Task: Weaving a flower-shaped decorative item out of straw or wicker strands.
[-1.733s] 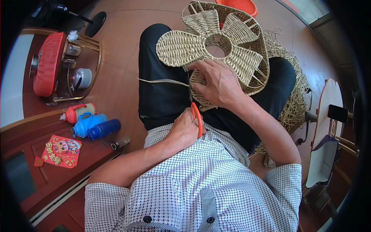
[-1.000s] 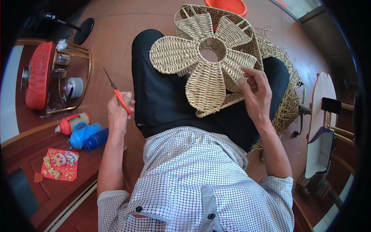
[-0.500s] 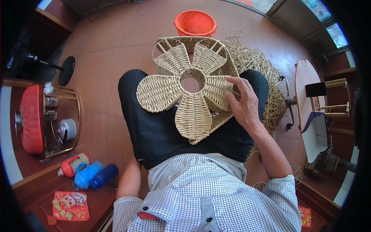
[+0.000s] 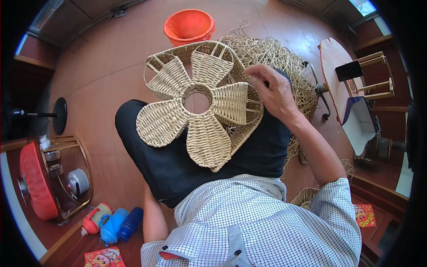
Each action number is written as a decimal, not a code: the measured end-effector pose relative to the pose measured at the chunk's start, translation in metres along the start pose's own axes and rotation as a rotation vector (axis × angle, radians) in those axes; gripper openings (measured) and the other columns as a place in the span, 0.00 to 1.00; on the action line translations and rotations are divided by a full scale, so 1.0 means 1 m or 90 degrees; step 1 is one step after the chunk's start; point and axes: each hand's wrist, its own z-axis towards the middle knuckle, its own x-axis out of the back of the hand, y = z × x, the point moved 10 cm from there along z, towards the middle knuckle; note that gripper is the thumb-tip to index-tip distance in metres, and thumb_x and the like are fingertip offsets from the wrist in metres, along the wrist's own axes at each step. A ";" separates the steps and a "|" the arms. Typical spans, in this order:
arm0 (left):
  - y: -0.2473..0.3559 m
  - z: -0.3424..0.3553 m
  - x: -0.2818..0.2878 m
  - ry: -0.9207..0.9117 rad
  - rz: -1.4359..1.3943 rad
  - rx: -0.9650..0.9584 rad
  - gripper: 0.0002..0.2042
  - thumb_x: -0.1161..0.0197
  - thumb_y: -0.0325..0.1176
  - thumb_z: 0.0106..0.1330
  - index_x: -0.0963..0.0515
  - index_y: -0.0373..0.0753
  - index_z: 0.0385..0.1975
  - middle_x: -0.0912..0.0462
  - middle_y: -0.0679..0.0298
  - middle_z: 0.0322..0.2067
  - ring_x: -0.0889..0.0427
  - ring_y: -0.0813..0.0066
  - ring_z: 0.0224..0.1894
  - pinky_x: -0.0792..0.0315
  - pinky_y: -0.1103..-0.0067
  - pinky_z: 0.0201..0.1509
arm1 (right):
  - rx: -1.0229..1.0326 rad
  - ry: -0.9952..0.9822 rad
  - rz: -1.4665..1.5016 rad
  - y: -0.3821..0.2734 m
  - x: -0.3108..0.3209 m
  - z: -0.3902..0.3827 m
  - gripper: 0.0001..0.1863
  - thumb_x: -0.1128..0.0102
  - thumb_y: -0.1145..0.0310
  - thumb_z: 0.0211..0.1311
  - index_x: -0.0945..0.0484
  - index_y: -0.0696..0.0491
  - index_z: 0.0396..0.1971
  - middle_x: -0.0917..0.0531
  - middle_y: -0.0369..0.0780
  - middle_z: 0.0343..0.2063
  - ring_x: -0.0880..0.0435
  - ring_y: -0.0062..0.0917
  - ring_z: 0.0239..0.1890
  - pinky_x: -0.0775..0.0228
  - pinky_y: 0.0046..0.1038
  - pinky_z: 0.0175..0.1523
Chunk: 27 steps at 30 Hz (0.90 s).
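Note:
A flower-shaped woven piece (image 4: 209,142) of pale straw-coloured cord rests across my lap, with a round opening at its centre. Two of its petals are fully woven; the other three show bare looped frame at their outer ends. Behind them stands a woven side wall (image 4: 238,55). My right hand (image 4: 275,91) is raised at the right side, just beyond the unfinished right petal (image 4: 231,103). Its fingers are bent toward the thumb; what they pinch, if anything, is too small to make out. My left forearm (image 4: 154,216) runs down beside my thigh, and the hand is hidden.
A large heap of loose cord (image 4: 284,60) lies on the floor at my right. Ahead stands an orange bucket (image 4: 189,26). To the left are flasks (image 4: 113,226) and a rack with a kettle (image 4: 78,182); to the right, a table (image 4: 331,58) bearing a phone (image 4: 349,71).
My right hand has left the right petal's outer end and lifted away to its upper right, the fingers curling more. The view has turned, so the woven piece appears farther left.

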 end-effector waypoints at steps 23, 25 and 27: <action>0.134 -0.098 -0.122 -0.541 -0.173 0.129 0.17 0.42 0.44 0.88 0.18 0.34 0.50 0.17 0.70 0.38 0.23 0.85 0.37 0.26 0.81 0.43 | 0.118 -0.068 -0.219 -0.005 -0.039 -0.008 0.19 0.37 0.50 0.78 0.14 0.51 0.35 0.13 0.41 0.33 0.13 0.36 0.43 0.33 0.41 0.59; 0.146 -0.061 -0.131 -0.516 -0.263 0.138 0.15 0.45 0.38 0.88 0.19 0.32 0.54 0.12 0.63 0.47 0.14 0.78 0.46 0.19 0.77 0.55 | 0.045 -0.071 -0.186 0.000 -0.033 -0.011 0.19 0.38 0.50 0.79 0.14 0.51 0.37 0.12 0.42 0.32 0.12 0.37 0.41 0.33 0.41 0.58; 0.154 -0.022 -0.134 -0.490 -0.280 0.104 0.16 0.45 0.37 0.88 0.18 0.30 0.58 0.10 0.57 0.53 0.11 0.72 0.52 0.19 0.71 0.64 | 0.021 -0.107 -0.162 -0.012 -0.036 -0.027 0.18 0.37 0.51 0.78 0.15 0.52 0.38 0.11 0.43 0.32 0.11 0.38 0.40 0.33 0.41 0.57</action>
